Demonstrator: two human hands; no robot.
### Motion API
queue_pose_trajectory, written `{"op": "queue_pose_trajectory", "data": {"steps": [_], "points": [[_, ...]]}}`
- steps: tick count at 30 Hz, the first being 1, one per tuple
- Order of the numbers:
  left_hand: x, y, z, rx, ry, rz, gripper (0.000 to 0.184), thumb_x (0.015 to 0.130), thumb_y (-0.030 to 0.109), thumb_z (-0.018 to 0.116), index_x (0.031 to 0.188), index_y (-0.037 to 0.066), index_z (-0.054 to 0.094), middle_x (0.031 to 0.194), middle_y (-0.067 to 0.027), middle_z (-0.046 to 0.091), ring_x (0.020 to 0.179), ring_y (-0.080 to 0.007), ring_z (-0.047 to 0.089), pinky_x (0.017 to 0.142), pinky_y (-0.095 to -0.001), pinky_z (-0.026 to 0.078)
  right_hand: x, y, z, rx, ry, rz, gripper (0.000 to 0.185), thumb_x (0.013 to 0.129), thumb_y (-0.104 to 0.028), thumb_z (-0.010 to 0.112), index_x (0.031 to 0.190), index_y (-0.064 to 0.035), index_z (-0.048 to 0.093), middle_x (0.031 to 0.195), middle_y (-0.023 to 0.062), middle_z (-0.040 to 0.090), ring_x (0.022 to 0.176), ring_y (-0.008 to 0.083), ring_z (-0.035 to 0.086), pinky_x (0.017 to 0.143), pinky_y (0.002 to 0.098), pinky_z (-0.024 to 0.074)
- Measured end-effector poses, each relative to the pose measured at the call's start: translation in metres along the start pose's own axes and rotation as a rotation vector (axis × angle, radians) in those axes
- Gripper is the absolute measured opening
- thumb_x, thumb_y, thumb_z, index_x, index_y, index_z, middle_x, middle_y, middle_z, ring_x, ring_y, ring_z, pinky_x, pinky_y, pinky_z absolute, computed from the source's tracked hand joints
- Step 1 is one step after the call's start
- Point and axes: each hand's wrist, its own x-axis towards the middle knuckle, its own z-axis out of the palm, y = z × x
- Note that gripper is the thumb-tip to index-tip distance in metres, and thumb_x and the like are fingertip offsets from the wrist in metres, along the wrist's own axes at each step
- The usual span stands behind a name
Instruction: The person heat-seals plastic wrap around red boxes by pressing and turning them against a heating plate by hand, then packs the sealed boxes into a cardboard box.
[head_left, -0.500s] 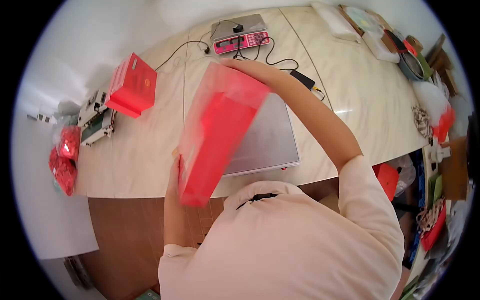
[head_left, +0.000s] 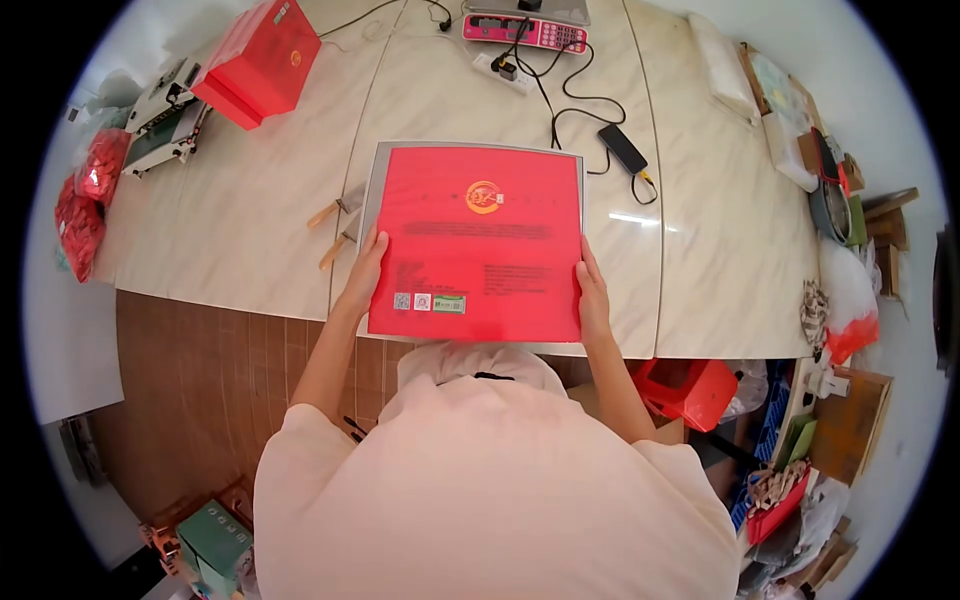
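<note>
A flat, square red box (head_left: 480, 265) faces me, with a gold round emblem, dark print and small codes and labels on its surface. My left hand (head_left: 366, 272) holds its left edge and my right hand (head_left: 593, 300) grips the right edge. Beneath the box is a grey metal plate (head_left: 373, 200), mostly hidden, its rim showing at the top and left. Whether the box rests on the plate or is just above it, I cannot tell. Left of the plate lie two wooden-handled tools, one with its handle (head_left: 322, 214) farther from me.
Red boxes (head_left: 262, 65) stand at the back left, beside a white-and-green machine (head_left: 165, 130) and bags of red material (head_left: 80, 220). A pink scale (head_left: 528, 32), a power strip (head_left: 503, 75), cables and a phone (head_left: 624, 150) lie at the back. A red bin (head_left: 690, 392) stands below the table's right front.
The red box was tilted and blurred, with my right arm reaching over its far end. Now it is level and square in front of me, with a hand on each side.
</note>
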Motion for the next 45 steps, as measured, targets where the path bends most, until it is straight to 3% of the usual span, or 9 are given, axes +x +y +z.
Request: {"op": "queue_pose_trajectory", "data": {"steps": [7,10,16,22,29,32,36,41,45], "points": [[0.019,-0.025,-0.017,0.125,-0.041,0.081,0.050,0.100,0.029,0.039,0.142,0.002,0.031,0.141,-0.0091,0.040,0.127,-0.0164,0.038,0.105,-0.0280,0.029,0.000,0.031,0.009,-0.306,0.105,-0.129,0.047,0.098,-0.015,0.042,0.142,-0.0035,0.031,0.147,0.0080,0.034,0.134,0.0184,0.032,0.109,0.0302,0.0260],[0.015,-0.029,-0.027,0.226,-0.116,0.036,0.052,0.100,0.027,0.039,0.145,0.005,0.025,0.148,-0.0084,0.029,0.135,-0.0177,0.027,0.110,-0.0297,0.021,0.003,0.033,0.005,-0.369,0.097,-0.156,0.047,0.096,-0.012,0.043,0.141,-0.0020,0.032,0.144,0.0121,0.036,0.133,0.0219,0.033,0.110,0.0327,0.0250],[-0.036,-0.043,-0.027,0.115,0.016,0.020,0.052,0.099,0.024,0.041,0.145,0.007,0.026,0.146,-0.0082,0.033,0.133,-0.0174,0.031,0.108,-0.0284,0.025,-0.009,0.036,0.005,-0.611,0.088,-0.191,0.043,0.097,-0.014,0.042,0.139,-0.0017,0.038,0.146,0.0128,0.034,0.135,0.0221,0.031,0.109,0.0324,0.0252],[-0.055,-0.003,-0.015,-0.196,0.040,-0.161,0.053,0.098,0.021,0.042,0.146,0.008,0.025,0.148,-0.0072,0.030,0.135,-0.0172,0.029,0.109,-0.0286,0.025,-0.026,0.011,0.025,-0.129,0.187,0.112,0.044,0.098,-0.016,0.043,0.140,-0.0046,0.038,0.146,0.0084,0.036,0.133,0.0182,0.033,0.108,0.0290,0.0269],[-0.028,0.016,-0.024,-0.143,0.016,-0.272,0.051,0.098,0.023,0.042,0.145,0.008,0.028,0.147,-0.0060,0.032,0.135,-0.0156,0.029,0.109,-0.0273,0.025,-0.024,0.001,0.041,-0.300,0.223,0.051,0.047,0.099,-0.021,0.041,0.141,-0.0004,0.034,0.145,0.0097,0.036,0.134,0.0199,0.033,0.109,0.0288,0.0250],[0.022,0.010,-0.019,-0.018,-0.031,-0.131,0.051,0.099,0.025,0.040,0.145,0.008,0.028,0.148,-0.0062,0.031,0.136,-0.0166,0.028,0.109,-0.0278,0.023,0.048,0.031,0.021,-0.622,0.251,-0.148,0.049,0.099,-0.023,0.039,0.141,0.0004,0.031,0.144,0.0154,0.036,0.133,0.0258,0.035,0.108,0.0317,0.0264],[0.074,0.014,-0.010,0.188,-0.045,0.077,0.051,0.100,0.028,0.039,0.145,0.007,0.027,0.147,-0.0086,0.032,0.136,-0.0187,0.028,0.110,-0.0290,0.022,0.086,0.030,0.018,-0.710,0.253,-0.135,0.050,0.099,-0.027,0.038,0.141,-0.0005,0.031,0.138,0.0192,0.044,0.129,0.0305,0.041,0.105,0.0323,0.0315],[0.106,0.022,-0.001,0.228,-0.030,0.167,0.052,0.100,0.029,0.038,0.145,0.006,0.026,0.147,-0.0109,0.032,0.136,-0.0203,0.029,0.110,-0.0300,0.022,0.133,0.022,0.016,-0.640,0.220,-0.272,0.047,0.099,-0.025,0.038,0.141,-0.0029,0.034,0.136,0.0173,0.048,0.125,0.0277,0.046,0.103,0.0316,0.0340],[0.086,0.020,-0.001,0.238,0.002,0.223,0.052,0.100,0.028,0.038,0.145,0.006,0.026,0.147,-0.0109,0.032,0.135,-0.0202,0.029,0.110,-0.0300,0.022,0.101,0.015,0.023,-0.587,0.186,-0.270,0.047,0.100,-0.022,0.038,0.141,-0.0008,0.033,0.139,0.0157,0.044,0.128,0.0241,0.042,0.104,0.0301,0.0321]]}}
